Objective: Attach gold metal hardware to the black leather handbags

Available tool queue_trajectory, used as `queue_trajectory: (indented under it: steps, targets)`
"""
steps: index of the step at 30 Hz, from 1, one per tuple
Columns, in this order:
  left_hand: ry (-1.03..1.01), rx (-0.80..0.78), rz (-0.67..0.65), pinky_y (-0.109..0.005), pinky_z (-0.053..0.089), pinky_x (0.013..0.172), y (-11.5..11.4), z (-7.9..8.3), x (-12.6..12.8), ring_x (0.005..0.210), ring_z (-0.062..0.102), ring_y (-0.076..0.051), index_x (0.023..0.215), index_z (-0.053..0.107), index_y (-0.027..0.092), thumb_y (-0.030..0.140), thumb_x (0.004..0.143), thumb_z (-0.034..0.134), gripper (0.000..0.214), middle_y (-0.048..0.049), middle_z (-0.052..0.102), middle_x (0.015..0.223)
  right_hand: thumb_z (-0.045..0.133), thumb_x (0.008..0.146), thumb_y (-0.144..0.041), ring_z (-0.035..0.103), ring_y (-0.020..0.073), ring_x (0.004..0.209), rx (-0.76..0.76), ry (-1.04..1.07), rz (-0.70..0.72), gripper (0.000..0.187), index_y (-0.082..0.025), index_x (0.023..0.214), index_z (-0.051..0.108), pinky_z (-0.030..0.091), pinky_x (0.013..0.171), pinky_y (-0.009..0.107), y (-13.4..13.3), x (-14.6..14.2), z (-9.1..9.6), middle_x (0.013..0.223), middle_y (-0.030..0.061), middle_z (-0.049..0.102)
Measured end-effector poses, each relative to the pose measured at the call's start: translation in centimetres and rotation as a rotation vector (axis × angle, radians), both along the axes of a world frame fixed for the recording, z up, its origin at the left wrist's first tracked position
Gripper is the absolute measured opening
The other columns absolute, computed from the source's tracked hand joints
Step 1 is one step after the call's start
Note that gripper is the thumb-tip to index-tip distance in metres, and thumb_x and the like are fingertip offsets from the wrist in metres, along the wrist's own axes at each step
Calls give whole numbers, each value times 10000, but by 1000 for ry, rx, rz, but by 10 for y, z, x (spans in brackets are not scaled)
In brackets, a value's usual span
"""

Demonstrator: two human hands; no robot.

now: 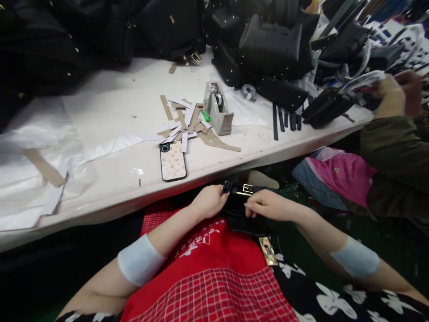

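A black handbag lies on my lap below the table edge, with a gold-toned buckle and a strip of gold zip along its top. My left hand is closed on the left end of the bag, by a black strap end. Curled at the bag's right side, my right hand has its fingertips pressed together; whatever they pinch is hidden. A gold clasp plate hangs at the bag's lower right, over my red apron.
On the white table are a phone, a tape dispenser, scattered card strips and black strips. Black bags crowd the back. At right, a co-worker's hands hold a wrapped handle.
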State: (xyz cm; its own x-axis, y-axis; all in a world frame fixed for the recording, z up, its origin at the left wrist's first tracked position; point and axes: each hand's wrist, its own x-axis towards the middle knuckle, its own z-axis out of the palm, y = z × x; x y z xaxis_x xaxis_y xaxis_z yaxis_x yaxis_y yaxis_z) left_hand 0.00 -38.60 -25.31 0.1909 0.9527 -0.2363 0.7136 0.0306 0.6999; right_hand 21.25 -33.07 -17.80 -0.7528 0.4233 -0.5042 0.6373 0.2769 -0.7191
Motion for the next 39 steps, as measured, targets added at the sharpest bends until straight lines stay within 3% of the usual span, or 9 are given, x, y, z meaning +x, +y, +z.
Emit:
queue_trajectory:
  steps: [2,5,8,11,16,19,24,28,39]
  targets:
    - [-218,0,3,-277,434,644,-1,-5,1,689,602,-192,800,612,150,355,907,409,308,-73,657,763,632,768,-194,625,192,779,250,51,-264,64,-153,796,673,476,767,307,6,-18,-39,818,61,675]
    - [-585,-71,67,-254,427,626,-5,-16,1,669,547,-158,829,592,131,383,888,437,301,-43,618,752,670,689,-177,616,205,858,240,210,-423,219,-147,904,647,483,808,336,9,-37,-81,906,73,669]
    - [-838,-150,148,-243,412,600,-8,-25,2,637,499,-136,860,579,115,425,853,483,324,-21,578,725,625,745,-263,636,192,850,156,283,-439,286,-150,1007,601,514,780,329,9,-42,-100,939,77,679]
    - [-894,-135,205,-242,415,617,-8,-30,4,663,492,-137,834,584,119,409,822,526,297,-20,572,739,576,794,-352,649,195,835,115,325,-457,335,-152,1062,570,528,760,339,9,-39,-109,959,91,686]
    - [-878,-104,301,-240,415,610,-4,-33,8,651,486,-135,793,571,133,357,830,493,240,-16,562,719,562,831,-438,618,210,856,153,289,-470,294,-165,889,657,507,768,340,10,-25,-107,905,76,660]
    - [-865,-101,328,-251,424,635,-1,-34,11,651,488,-137,797,577,132,337,833,480,229,-15,564,712,473,889,-423,595,173,805,283,237,-421,312,-184,867,672,495,738,300,11,-20,-99,946,66,625]
    - [-856,-109,325,-261,424,651,1,-34,13,651,488,-139,780,571,140,353,822,489,232,-6,564,707,400,912,-458,554,153,638,405,171,-396,436,-195,585,520,475,620,270,15,-19,-93,710,46,574]
    - [-828,-105,365,-252,398,626,2,-37,12,621,457,-126,729,528,152,352,823,485,225,13,519,669,388,932,-426,568,159,689,465,120,-371,373,-195,687,548,474,633,261,19,-20,-89,732,40,581]
    - [-804,-112,362,-237,393,582,-2,-43,20,597,449,-124,690,502,164,328,828,460,218,15,501,640,481,825,-244,601,219,733,670,-265,50,233,-152,712,662,441,693,324,21,-40,-63,820,126,647]
